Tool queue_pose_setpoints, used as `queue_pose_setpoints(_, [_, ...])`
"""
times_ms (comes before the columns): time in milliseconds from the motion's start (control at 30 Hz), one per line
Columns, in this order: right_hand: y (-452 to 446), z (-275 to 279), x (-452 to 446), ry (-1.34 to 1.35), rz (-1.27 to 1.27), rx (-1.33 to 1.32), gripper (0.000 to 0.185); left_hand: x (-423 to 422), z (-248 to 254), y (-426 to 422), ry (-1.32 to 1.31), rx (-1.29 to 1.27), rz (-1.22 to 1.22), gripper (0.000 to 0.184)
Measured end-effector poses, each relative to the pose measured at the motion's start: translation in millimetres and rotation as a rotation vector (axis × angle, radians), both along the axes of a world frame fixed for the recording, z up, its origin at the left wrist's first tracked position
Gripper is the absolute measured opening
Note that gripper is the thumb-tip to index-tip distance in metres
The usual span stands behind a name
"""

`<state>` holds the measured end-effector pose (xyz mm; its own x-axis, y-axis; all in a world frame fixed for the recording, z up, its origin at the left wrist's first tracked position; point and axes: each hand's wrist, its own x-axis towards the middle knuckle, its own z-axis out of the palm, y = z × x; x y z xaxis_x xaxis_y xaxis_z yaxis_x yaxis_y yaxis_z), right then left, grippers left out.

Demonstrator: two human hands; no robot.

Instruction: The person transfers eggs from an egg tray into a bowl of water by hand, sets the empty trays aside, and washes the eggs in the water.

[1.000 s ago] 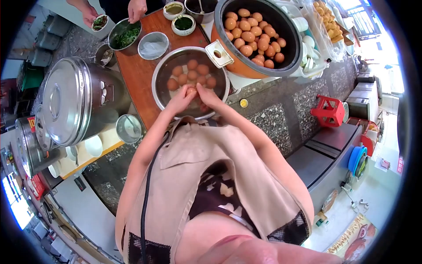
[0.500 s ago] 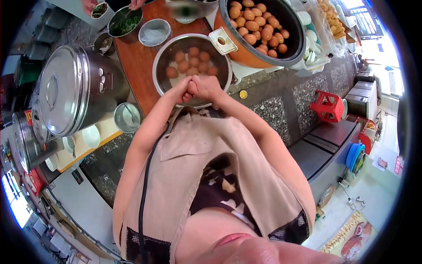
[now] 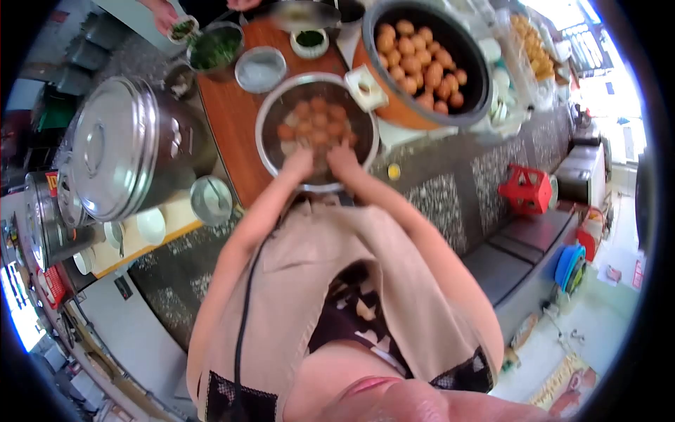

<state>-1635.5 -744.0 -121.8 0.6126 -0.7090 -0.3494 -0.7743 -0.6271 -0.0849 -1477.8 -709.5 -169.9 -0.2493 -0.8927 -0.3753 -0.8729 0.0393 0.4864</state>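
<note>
A steel bowl (image 3: 264,156) of liquid stands on the brown table, with several brown eggs (image 3: 318,119) lying in it. Inside its near side is my left hand (image 3: 300,162), reaching down beside the eggs. To its right, my right hand (image 3: 342,160) also dips into the bowl, a small gap away from the left. Motion blur and the liquid hide the fingers of both hands, so I cannot make out whether either holds an egg.
An orange pot (image 3: 364,56) of brown eggs stands at the bowl's upper right. Behind are a clear bowl (image 3: 261,69), a pan of chopped greens (image 3: 214,50) and another person's hand (image 3: 166,17) with a small bowl. A large lidded steel pot (image 3: 105,151) stands left.
My hands were clasped together over the bowl's near rim. They have separated and moved down into the bowl. The other person's hand with the small bowl has shifted slightly in view.
</note>
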Motion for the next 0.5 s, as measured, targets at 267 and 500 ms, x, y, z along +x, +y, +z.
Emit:
queue_pose_setpoints(267, [-16, -67, -3, -0.118, 0.018, 0.369, 0.043, -6, 29, 5, -0.006, 0.127, -0.032, 0.039])
queue_pose_setpoints(500, [-4, 30, 12, -0.146, -0.249, 0.384, 0.053, -9, 93, 12, -0.097, 0.13, 0.079, 0.039])
